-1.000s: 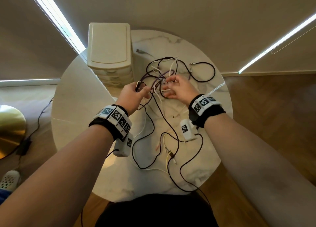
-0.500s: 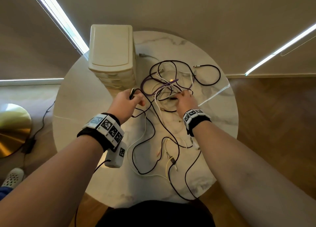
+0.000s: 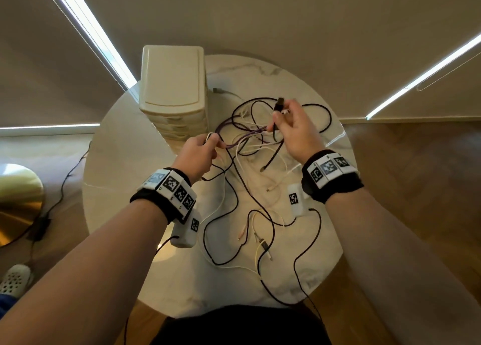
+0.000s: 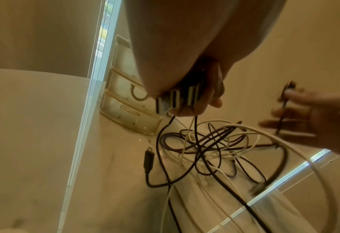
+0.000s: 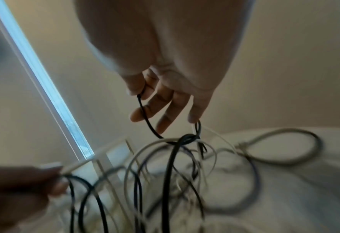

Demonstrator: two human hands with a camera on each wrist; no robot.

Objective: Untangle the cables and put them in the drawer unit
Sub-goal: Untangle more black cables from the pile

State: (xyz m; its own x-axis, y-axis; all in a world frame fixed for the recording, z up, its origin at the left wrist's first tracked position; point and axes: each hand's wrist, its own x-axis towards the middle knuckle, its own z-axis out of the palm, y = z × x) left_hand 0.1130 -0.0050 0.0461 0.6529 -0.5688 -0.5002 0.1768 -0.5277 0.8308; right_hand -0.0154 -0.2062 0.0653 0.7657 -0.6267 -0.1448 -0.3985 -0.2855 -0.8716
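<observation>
A tangle of black, purple and white cables (image 3: 250, 139) lies on the round marble table (image 3: 125, 162), with loose ends trailing toward the near edge. My left hand (image 3: 200, 149) grips several USB plugs (image 4: 175, 100) bunched together, their cables hanging down into the tangle (image 4: 209, 146). My right hand (image 3: 291, 128) is raised over the tangle and pinches a black cable near its plug (image 3: 279, 104) between thumb and forefinger, the other fingers spread. In the right wrist view that black cable (image 5: 147, 119) loops down from the fingers. The cream drawer unit (image 3: 173, 89) stands at the back left, drawers closed.
A lone dark plug (image 3: 217, 90) lies beside the drawer unit. A gold lamp base (image 3: 15, 201) and a black floor cable (image 3: 62, 186) are left of the table. A shoe (image 3: 15, 279) shows at the lower left. Wooden floor runs to the right.
My right hand has risen from the tangle and now lifts a black cable end up by its plug. My left hand keeps its grip and has shifted slightly toward the drawer unit.
</observation>
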